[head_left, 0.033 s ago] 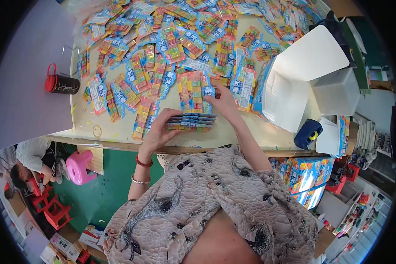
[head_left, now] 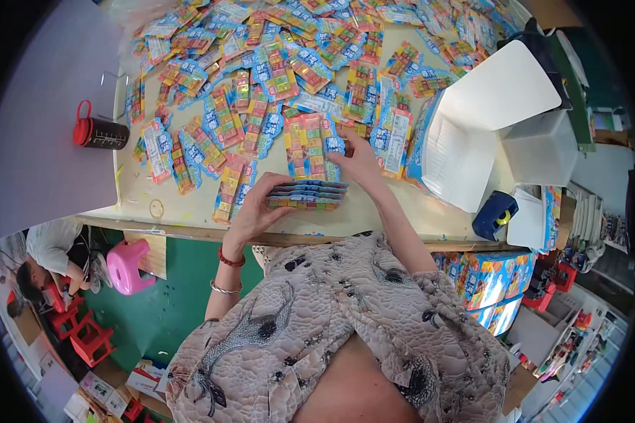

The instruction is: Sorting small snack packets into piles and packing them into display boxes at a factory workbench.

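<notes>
My left hand (head_left: 257,210) is closed round the left end of a small stack of blister packs (head_left: 307,194), held on edge close to the table's front. Their blue card edges face up, and coloured pieces show on the nearest one. Just beyond the stack is another blister pack (head_left: 305,149) with rows of yellow, red and green pieces and a blue card border. My right hand (head_left: 360,161) pinches that pack by its right edge, thumb on the front and fingers partly hidden behind it.
Loose blister packs (head_left: 275,70) cover the far part of the table (head_left: 190,211). An open white-lined box (head_left: 466,141) stands at right, beside a blue tape dispenser (head_left: 494,215). At left are a dark bottle with a red lid (head_left: 100,134) and, below, a pink stool (head_left: 129,266) and a seated person (head_left: 56,257).
</notes>
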Demonstrator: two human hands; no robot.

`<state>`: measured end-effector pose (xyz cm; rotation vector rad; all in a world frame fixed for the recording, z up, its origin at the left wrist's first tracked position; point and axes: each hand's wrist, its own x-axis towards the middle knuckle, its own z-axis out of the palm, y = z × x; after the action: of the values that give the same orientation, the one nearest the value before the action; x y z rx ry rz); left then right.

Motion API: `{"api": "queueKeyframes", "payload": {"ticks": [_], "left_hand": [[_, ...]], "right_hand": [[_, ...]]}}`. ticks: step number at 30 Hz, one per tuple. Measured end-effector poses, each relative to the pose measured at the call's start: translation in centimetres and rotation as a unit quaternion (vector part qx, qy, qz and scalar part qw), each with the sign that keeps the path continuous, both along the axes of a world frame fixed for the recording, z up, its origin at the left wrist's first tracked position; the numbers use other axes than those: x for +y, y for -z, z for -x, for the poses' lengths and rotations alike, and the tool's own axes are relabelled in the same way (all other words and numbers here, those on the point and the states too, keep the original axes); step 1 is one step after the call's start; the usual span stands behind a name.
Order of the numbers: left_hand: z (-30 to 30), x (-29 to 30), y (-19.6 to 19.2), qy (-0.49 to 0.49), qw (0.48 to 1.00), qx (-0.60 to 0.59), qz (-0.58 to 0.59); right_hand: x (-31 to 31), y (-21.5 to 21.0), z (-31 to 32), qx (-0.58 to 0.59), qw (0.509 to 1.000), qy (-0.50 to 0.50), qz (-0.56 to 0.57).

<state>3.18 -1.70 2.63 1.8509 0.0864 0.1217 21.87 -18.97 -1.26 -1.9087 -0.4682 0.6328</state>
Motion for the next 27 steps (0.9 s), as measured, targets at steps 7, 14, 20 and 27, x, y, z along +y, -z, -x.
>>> {"api": "queueKeyframes", "payload": {"ticks": [7, 14, 20, 27], "left_hand": [[-0.1, 0.0, 0.1, -0.002, 1.000, 0.020, 0.018], [0.7, -0.3, 0.8, -0.007, 0.999, 0.027, 0.023], [1.3, -0.5, 1.5, -0.028, 0.999, 0.021, 0.017], [2.0, -2.5, 3.0, -0.152, 0.986, -0.037, 0.052]], "right_hand": [[2.5, -2.8, 0.2, -0.041, 0.991, -0.060, 0.110], [2.8, -1.3, 1.9, -0.043, 0.991, -0.077, 0.105], [1.4, -6.5, -1.4, -0.065, 0.994, -0.085, 0.021], [-0.1, -4.8, 0.5, -0.166, 0.947, -0.276, 0.022]]}}
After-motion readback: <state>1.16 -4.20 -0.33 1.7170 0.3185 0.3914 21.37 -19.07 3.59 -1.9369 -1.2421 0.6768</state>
